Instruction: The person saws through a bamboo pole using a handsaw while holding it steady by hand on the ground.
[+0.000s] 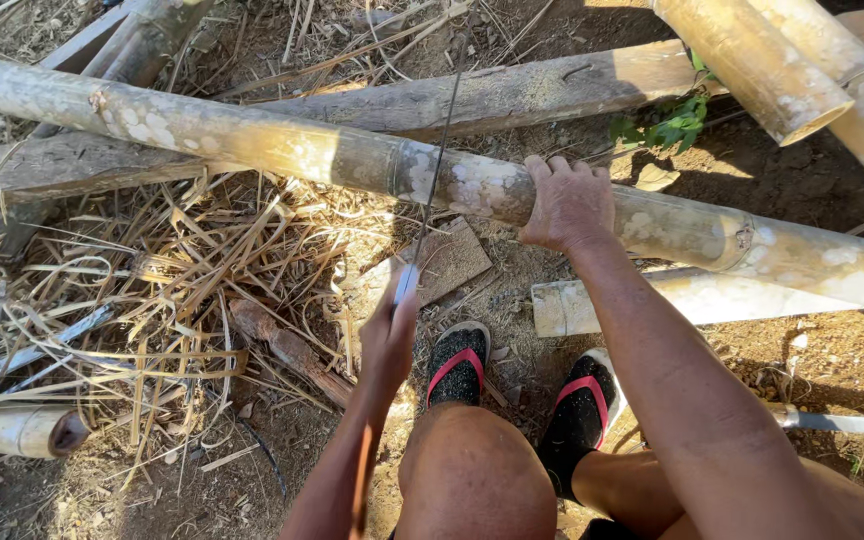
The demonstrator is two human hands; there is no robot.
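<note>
Hands at work: left hand (389, 335) grips a saw (432, 190) whose blade sits on the bamboo pole (252, 140), uncut, right hand (569, 205) clamping it.

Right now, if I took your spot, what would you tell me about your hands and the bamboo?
Left hand: closed on the saw handle, blade resting across the long bamboo pole.
Right hand: grip on top of the pole, just right of the blade, pressing it down.
The pole lies across a wooden beam, with both sandalled feet planted below it.
How deep the cut goes cannot be seen; the pole is not yet in two.
</note>
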